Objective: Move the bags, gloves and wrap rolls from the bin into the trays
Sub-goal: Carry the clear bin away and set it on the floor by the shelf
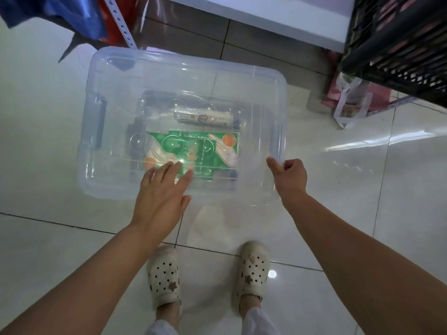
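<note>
A clear plastic bin [183, 124] sits on the glossy tiled floor [362, 213], its see-through lid [217, 76] on top. Through the lid, the contents read only dimly. Toward six o'clock inside lies a flat green packet [208, 146] printed with hands — its print is too blurred to read, and glare covers part of it. Just beyond it, toward twelve o'clock, lies a pale wrap roll [202, 116] on its side, its label illegible. Dark shapes around both cannot be identified through the moulded plastic.

The left hand [162, 197] lies flat on the lid near the bin's six o'clock edge, fingers spread and holding nothing. The right hand [289, 176] is curled at the four o'clock corner, thumb and fingers pinching the lid's rim there.

At two o'clock a black lattice crate [396, 44] is cut off by the frame, with a pink bag [350, 97] partly hidden beneath it. At eleven o'clock blue fabric [53, 13] is also cropped. A white surface [266, 15] runs along the top edge. Two cream clogs [251, 272] stand at six o'clock.
</note>
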{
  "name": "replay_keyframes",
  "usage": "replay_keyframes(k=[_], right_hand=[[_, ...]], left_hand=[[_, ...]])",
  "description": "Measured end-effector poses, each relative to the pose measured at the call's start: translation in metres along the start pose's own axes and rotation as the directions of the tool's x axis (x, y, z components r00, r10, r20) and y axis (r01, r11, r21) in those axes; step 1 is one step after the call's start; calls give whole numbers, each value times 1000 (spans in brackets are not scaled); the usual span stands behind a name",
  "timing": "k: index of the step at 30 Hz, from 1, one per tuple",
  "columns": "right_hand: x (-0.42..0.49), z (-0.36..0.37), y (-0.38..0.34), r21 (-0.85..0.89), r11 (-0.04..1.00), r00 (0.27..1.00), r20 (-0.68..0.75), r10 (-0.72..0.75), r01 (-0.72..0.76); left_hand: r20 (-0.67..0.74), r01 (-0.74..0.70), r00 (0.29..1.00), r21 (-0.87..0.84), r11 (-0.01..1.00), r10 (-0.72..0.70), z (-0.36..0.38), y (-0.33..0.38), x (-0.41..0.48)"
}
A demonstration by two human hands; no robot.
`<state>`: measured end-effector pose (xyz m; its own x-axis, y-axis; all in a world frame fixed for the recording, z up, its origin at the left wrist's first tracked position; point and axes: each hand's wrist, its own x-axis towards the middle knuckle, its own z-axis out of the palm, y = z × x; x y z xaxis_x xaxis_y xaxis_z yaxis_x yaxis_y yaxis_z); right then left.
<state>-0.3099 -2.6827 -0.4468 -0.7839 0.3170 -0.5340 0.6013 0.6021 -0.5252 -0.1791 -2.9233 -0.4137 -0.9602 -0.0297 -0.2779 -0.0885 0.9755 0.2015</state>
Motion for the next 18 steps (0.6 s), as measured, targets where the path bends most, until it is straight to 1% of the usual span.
replay_keyframes(k=[3,4,5,7,8,9,10,12,14,18], right_hand=[[16,1,-4,-37,998,998,-30,-53,52],[21,2,-5,-19,1000,1000,-17,-23,22],[25,2,-7,33,999,999,28,38,-39],[33,1,-11,181,963,971,170,168,-199],[34,-1,-13,232,941,956,220,194,-244],[35,-3,-14,252,937,955,232,185,-243],[35,-4,-14,251,947,967,207,149,-200],[32,-3,-16,192,980,994,101,32,-51],[29,-2,-19,56,995,996,18,-83,82],[21,2,-28,-218,959,975,-90,-203,179]], left_hand=[[56,50,997,14,999,-51,0,4,17],[86,60,994,15,998,-61,1,4,21],[119,70,990,8,997,-71,4,4,25],[165,83,983,-5,997,-81,9,4,30],[176,84,981,-5,996,-82,10,4,31],[181,87,980,-11,996,-83,10,4,32],[181,91,980,-21,996,-86,10,3,33],[180,98,980,-35,995,-90,9,3,33],[179,94,980,-26,995,-88,10,3,33],[184,99,978,-22,995,-94,10,3,33]])
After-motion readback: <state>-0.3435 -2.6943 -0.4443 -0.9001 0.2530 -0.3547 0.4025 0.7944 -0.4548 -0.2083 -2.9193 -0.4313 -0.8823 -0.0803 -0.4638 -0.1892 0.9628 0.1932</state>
